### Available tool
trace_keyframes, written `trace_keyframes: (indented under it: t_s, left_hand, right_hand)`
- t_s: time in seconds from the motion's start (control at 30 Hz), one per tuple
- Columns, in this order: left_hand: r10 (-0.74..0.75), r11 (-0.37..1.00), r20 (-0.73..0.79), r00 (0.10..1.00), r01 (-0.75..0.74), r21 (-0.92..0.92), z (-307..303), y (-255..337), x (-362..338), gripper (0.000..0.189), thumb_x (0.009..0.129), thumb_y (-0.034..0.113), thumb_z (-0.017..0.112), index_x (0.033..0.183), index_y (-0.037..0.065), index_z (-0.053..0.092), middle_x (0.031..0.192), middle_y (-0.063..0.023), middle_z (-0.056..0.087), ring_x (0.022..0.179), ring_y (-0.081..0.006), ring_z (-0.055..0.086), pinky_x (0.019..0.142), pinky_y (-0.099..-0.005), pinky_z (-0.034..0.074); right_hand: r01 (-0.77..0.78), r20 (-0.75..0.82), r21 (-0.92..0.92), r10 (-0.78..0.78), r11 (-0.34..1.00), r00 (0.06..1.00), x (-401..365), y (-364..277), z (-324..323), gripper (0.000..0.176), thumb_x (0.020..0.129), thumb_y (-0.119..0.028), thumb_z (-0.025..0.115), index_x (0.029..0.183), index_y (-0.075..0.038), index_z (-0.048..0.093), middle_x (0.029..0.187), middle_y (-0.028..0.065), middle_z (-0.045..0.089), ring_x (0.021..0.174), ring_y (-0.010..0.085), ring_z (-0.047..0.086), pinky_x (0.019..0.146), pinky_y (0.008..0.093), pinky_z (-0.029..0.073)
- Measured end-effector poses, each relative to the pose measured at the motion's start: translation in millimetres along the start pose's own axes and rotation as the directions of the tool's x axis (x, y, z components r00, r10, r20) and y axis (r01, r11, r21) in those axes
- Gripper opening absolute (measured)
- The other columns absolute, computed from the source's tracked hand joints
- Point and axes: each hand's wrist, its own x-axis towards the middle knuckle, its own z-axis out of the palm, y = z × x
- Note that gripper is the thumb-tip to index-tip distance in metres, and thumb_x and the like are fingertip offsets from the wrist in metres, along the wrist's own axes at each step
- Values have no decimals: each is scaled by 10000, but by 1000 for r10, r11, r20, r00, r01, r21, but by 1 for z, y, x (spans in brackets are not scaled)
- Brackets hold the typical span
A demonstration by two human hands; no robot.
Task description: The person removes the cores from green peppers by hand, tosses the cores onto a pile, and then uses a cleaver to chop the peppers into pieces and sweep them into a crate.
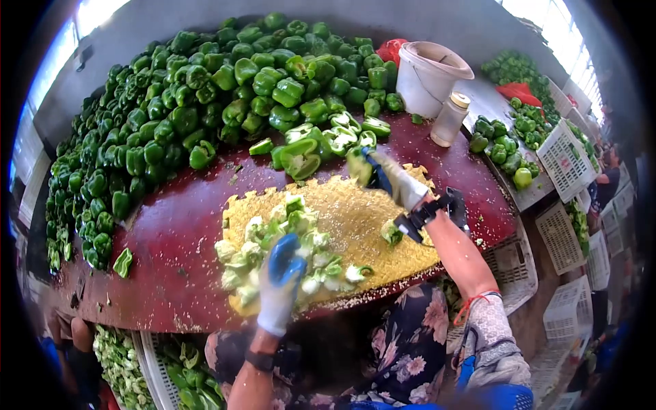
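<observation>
A pepper heap [205,89] is covering the far side of the red table [171,239]. Nearer, cores [263,236] are lying on a seed patch [362,225] and the gloved left hand [280,287] is pressing down on them, its grip too blurred to tell, while the right hand [400,184] is gripping a pepper [359,166] above the seeds.

Blurred and cut-off parts
Motion blurs the right hand [398,184] and its pepper piece [358,166]; the lower crate [152,369] runs off the edge.

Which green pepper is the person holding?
The green pepper gripped in the right hand, at the far edge of the yellow seeds. The other peppers lie loose in heaps.
</observation>
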Motion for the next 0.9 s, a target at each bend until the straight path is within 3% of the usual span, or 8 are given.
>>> trace_keyframes:
  t_s: [0.03, 0.2, 0.27, 0.47, 0.57, 0.73, 0.8, 0.9]
  left_hand:
    - [23, 994, 3, 1000, -23, 110, 4, 10, 0, 549, 878, 59, 702, 1385, 17, 496, 1252, -70, 597, 885, -105, 580, 808, -251, 506]
    - [223, 862, 24, 974, -209, 461, 9, 46, 0, 684, 825, 59, 723, 1450, 94, 446, 1451, -81, 496, 964, -111, 587, 801, -233, 494]
    - [353, 736, 126, 927, -358, 574, -2, 37, 3, 754, 780, 45, 746, 1459, 98, 423, 1451, -134, 488, 1268, -209, 540, 988, -316, 484]
    - [103, 845, 23, 994, -100, 525, -36, 8, 14, 803, 757, 55, 772, 1466, 106, 400, 1223, -63, 614, 914, -151, 646, 752, -277, 569]
    - [89, 874, 16, 996, -86, 479, -40, 3, 13, 767, 756, 44, 769, 1441, 103, 429, 1151, -23, 629, 868, -117, 629, 670, -254, 557]
    - [31, 806, 36, 999, -46, 590, -40, 14, 13, 504, 787, 40, 746, 1258, 87, 571, 962, -4, 637, 730, -75, 597, 601, -242, 527]
    - [-302, 909, -42, 952, 301, 288, -35, 26, 11, 439, 779, 53, 752, 1189, 76, 596, 951, -34, 651, 781, -108, 607, 647, -268, 532]
    - [-138, 845, -22, 990, 129, 519, -33, 13, 14, 438, 778, 62, 754, 1183, 75, 588, 998, -57, 657, 847, -142, 609, 736, -286, 532]
  right_hand:
    - [-492, 489, 134, 375, 860, 788, 6, 20, 3, 261, 940, -230, 613, 1088, -30, 535, 998, 29, 599, 876, 75, 570, 769, 144, 506]
    - [-345, -154, -652, 327, 676, 932, -36, 112, 56, 499, 1031, -439, 457, 1299, -23, 525, 1279, 110, 593, 1141, 168, 534, 1050, 328, 423]
    - [-36, 47, -948, 251, 315, 967, -79, 130, 112, 608, 1042, -515, 366, 1338, -14, 545, 1250, 126, 632, 1160, 190, 535, 1049, 334, 404]
    - [38, 98, -977, 279, 211, 955, -20, 152, 51, 676, 1028, -562, 349, 1414, -23, 482, 1312, 184, 603, 1207, 264, 560, 1057, 355, 416]
    - [88, 83, -986, 34, -145, 996, -12, 167, 40, 811, 945, -677, 435, 1408, -11, 467, 1328, 231, 580, 1213, 315, 562, 1048, 392, 415]
    - [203, 182, -956, 114, -211, 977, -14, 177, 30, 700, 989, -583, 420, 1427, -37, 432, 1396, 241, 517, 1263, 344, 529, 1063, 381, 403]
    - [103, 88, -980, 93, -170, 992, -17, 179, 23, 676, 993, -569, 420, 1392, -25, 472, 1355, 244, 549, 1233, 361, 546, 1054, 373, 407]
    - [71, 59, -986, 81, -154, 995, -16, 178, 18, 676, 991, -575, 425, 1358, -13, 500, 1292, 230, 591, 1173, 336, 578, 1004, 372, 443]
